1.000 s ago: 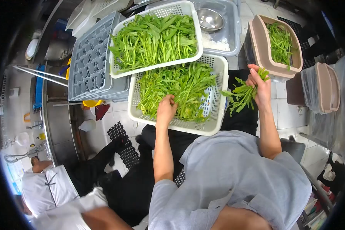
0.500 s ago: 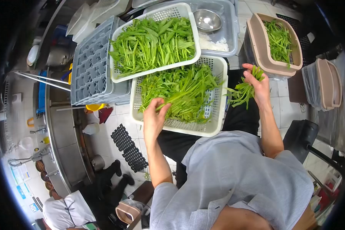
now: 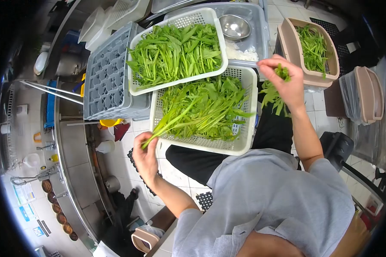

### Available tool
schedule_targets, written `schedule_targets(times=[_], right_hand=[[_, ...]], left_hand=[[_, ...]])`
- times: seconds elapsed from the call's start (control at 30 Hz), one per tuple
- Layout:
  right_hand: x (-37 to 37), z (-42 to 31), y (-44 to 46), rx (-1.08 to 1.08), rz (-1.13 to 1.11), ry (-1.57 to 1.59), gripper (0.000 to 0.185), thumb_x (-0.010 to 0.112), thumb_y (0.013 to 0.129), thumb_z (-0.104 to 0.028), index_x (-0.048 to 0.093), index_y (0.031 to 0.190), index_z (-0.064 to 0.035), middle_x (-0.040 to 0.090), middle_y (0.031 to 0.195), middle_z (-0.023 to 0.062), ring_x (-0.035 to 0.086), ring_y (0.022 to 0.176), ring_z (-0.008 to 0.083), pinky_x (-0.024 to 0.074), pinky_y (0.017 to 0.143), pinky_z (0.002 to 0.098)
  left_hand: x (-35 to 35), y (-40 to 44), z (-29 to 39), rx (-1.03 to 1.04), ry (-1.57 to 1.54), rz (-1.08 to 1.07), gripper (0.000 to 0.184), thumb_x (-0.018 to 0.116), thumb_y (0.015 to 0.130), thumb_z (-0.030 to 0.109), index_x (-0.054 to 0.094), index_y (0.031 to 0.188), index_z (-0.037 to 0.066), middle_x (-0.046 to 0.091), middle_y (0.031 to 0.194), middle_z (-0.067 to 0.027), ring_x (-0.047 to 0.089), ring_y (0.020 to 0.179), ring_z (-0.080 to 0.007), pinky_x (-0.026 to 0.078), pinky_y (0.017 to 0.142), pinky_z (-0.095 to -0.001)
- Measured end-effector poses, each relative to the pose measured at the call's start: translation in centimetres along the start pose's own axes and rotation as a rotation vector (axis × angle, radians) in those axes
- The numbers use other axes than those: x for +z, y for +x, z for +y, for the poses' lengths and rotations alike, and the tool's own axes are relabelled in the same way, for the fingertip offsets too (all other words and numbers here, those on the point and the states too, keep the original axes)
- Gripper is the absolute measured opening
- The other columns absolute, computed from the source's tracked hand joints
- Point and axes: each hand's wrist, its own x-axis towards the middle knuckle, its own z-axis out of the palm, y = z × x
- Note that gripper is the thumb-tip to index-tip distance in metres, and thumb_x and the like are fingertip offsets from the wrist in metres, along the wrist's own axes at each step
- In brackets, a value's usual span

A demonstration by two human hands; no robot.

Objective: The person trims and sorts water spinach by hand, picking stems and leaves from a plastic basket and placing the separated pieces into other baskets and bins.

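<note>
My left hand (image 3: pixel 146 159) is closed around the stem ends of a few long water spinach stalks (image 3: pixel 174 119), beyond the near left corner of the lower white basket (image 3: pixel 243 143). Their upper parts lie over the loose water spinach (image 3: pixel 210 103) in that basket. To the right of the basket's rim, my right hand (image 3: pixel 288 81) grips a small bunch of water spinach (image 3: pixel 273 95), with leaves hanging below the palm. A second white basket (image 3: pixel 135 90), filled with water spinach lying mostly one way, overlaps the far side of the lower one.
Grey glass racks (image 3: pixel 109 77) are stacked on the left. Behind the baskets, a grey tub (image 3: pixel 260 40) holds a metal bowl (image 3: pixel 235 27). At right stands a beige-rimmed bin (image 3: pixel 306 73) with greens inside. A steel counter (image 3: pixel 75 150) runs along the left.
My left hand has moved left and toward me, drawing stalks out over the basket's corner. My right hand has risen slightly with its bunch. The person at lower left has mostly left view.
</note>
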Motion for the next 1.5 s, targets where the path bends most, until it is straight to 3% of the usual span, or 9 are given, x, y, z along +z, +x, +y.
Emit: schedule_targets(times=[0.1,0.33,0.43,0.53,0.67,0.8,0.93,1.1,1.5], right_hand=[[-0.2,0.2,0.2,0.026,0.065,0.043,0.013,0.073,0.085,-0.005,0.072,0.097,0.0008,0.071,0.093,0.0064,0.064,0.084,0.0109,0.0497,0.076,0.0237],[1.5,-1.6,0.3,0.017,0.021,0.071,0.015,0.073,0.085,-0.007,0.073,0.100,-0.0017,0.073,0.093,0.0042,0.064,0.078,0.0087,0.0500,0.071,0.0231],[3.2,-4.0,0.8,-0.175,-0.143,-0.013,0.012,0.074,0.084,-0.008,0.073,0.096,-0.0055,0.072,0.087,0.0063,0.067,0.076,0.0136,0.0518,0.066,0.0256],[6.5,-5.2,0.2,-0.380,-0.485,-0.029,0.037,0.071,0.067,0.005,0.071,0.102,-0.0035,0.069,0.091,0.0075,0.067,0.075,0.0210,0.0530,0.061,0.0309],[10.1,-4.3,-0.1,-0.392,-0.650,-0.249,0.045,0.072,0.061,-0.001,0.071,0.106,-0.0050,0.069,0.095,0.0067,0.067,0.080,0.0260,0.0531,0.065,0.0357],[11.0,-1.9,-0.6,-0.297,-0.804,-0.334,0.045,0.073,0.062,-0.002,0.072,0.107,-0.0083,0.069,0.101,0.0048,0.068,0.082,0.0275,0.0530,0.065,0.0390],[11.2,-1.2,-1.6,-0.300,-0.793,-0.415,0.040,0.073,0.062,-0.006,0.072,0.102,-0.0091,0.067,0.095,0.0037,0.067,0.079,0.0284,0.0530,0.062,0.0406],[11.1,0.0,-1.9,-0.362,-0.735,-0.444,0.026,0.072,0.063,-0.013,0.067,0.087,-0.0079,0.059,0.081,0.0046,0.065,0.071,0.0287,0.0519,0.057,0.0434],[9.8,3.8,-5.3,-0.441,-0.288,-0.144,0.023,0.070,0.058,-0.007,0.066,0.079,-0.0120,0.053,0.073,-0.0006,0.059,0.062,0.0202,0.0453,0.046,0.0361]], left_hand=[[-3.7,-1.3,-1.5,-0.031,-0.098,0.063,0.016,0.063,0.093,0.002,0.055,0.106,0.001,0.059,0.101,-0.0072,0.059,0.090,-0.0159,0.048,0.087,-0.0299],[-4.6,-2.0,-2.6,-0.039,-0.206,0.104,0.017,0.065,0.091,0.000,0.055,0.104,0.001,0.060,0.103,-0.0068,0.057,0.092,-0.0127,0.046,0.084,-0.0257],[-3.1,-1.5,-2.6,-0.047,-0.212,0.068,0.016,0.065,0.090,-0.002,0.055,0.103,0.001,0.060,0.103,-0.0063,0.056,0.091,-0.0121,0.045,0.084,-0.0246],[-0.6,-0.6,-1.4,-0.061,-0.171,-0.049,0.017,0.063,0.089,-0.007,0.055,0.102,0.001,0.060,0.102,-0.0050,0.055,0.091,-0.0105,0.044,0.081,-0.0223],[3.0,0.3,0.1,-0.009,-0.124,-0.122,0.019,0.065,0.087,-0.006,0.056,0.102,0.001,0.057,0.098,-0.0024,0.054,0.090,-0.0095,0.044,0.081,-0.0226],[4.3,1.0,0.8,0.120,0.171,-0.148,0.015,0.067,0.086,-0.002,0.060,0.098,0.000,0.063,0.102,-0.0085,0.060,0.094,-0.0192,0.046,0.085,-0.0292],[7.2,1.0,4.0,0.405,0.616,-0.182,0.020,0.070,0.082,0.003,0.067,0.102,0.002,0.067,0.107,-0.0154,0.063,0.103,-0.0326,0.047,0.091,-0.0383],[10.2,1.8,2.6,0.409,0.554,-0.305,0.020,0.068,0.082,0.005,0.068,0.102,0.000,0.068,0.090,-0.0159,0.065,0.078,-0.0350,0.052,0.070,-0.0408],[14.0,1.3,1.2,0.375,0.421,-0.292,0.017,0.069,0.079,-0.003,0.066,0.096,-0.001,0.063,0.081,-0.0121,0.059,0.064,-0.0211,0.048,0.058,-0.0314]])
